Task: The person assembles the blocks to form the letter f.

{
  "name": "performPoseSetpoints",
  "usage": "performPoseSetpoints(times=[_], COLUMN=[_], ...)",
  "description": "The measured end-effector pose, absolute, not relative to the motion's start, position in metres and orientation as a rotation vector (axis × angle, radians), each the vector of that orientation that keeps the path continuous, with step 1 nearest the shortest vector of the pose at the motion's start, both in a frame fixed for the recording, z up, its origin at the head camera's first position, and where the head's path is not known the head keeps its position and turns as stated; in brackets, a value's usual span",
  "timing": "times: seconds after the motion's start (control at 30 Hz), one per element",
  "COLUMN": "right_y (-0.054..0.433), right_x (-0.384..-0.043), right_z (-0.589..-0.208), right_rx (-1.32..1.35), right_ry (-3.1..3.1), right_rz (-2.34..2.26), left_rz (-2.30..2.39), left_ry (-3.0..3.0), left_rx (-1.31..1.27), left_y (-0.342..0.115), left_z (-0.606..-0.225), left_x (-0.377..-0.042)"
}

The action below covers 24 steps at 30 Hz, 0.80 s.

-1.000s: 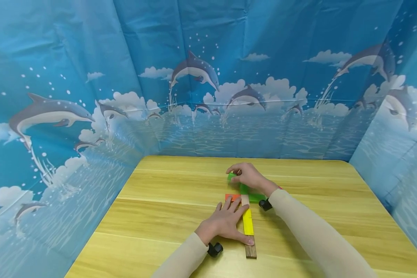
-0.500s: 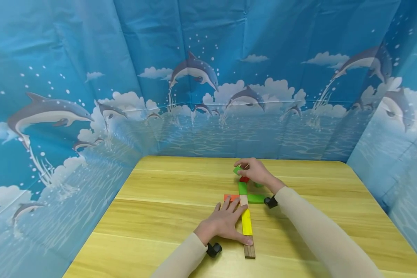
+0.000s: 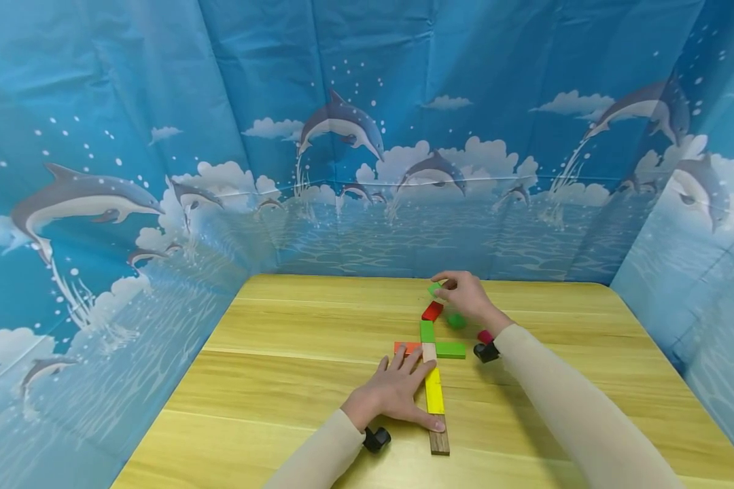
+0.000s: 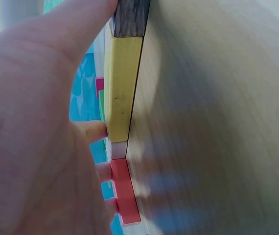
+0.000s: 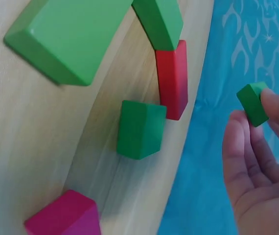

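1. Tabletop with yellow wood grain (image 3: 269, 353) fills the lower part of the head view, before a blue dolphin-printed curtain (image 3: 367, 224). Four blocks run end to end away from the person: dark brown block (image 3: 440, 445), bright yellow block (image 3: 434, 394), small pale wood block (image 3: 429, 352), light green block (image 3: 427, 331). An orange-red block (image 3: 412, 346) lies left of the pale one, a long green bar (image 3: 450, 350) right of it. The person's left hand (image 3: 394, 392) lies spread over these. Farther away, the right hand (image 3: 467, 297) pinches a small green block (image 3: 435, 290) near the table's far edge. A red rectangular block (image 3: 432, 312) lies angled past the light green block; to its right are a darker green block (image 3: 456, 321) and, nearer the person, a magenta block (image 3: 484, 336).
2. Left wrist view: the thumb touches the dark brown block; separated fingers touch the bright yellow block near its end and the orange-red block.
3. Right wrist view: thumb and fingertips pinch the small green block, tilted, against the curtain. The darker green block and magenta block sit apart on the tabletop.
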State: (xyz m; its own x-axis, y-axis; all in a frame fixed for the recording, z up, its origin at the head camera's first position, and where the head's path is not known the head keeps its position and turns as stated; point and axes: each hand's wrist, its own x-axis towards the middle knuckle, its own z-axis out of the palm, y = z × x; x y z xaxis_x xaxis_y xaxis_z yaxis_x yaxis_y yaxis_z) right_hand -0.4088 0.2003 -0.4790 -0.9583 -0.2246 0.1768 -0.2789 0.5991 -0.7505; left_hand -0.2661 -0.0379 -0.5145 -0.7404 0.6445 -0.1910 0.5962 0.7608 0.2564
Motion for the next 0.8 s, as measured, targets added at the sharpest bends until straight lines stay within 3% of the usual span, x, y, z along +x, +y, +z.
performPoseSetpoints(times=[0.8], right_y=[0.224], right_x=[-0.427], right_z=[-0.516], right_rx=[0.075], right_ry=[-2.858], right_rz=[1.37], left_rz=[0.263], left_ry=[2.697], left_rx=[0.971], left_y=[-0.038], left_z=[-0.513], left_x=[-0.266])
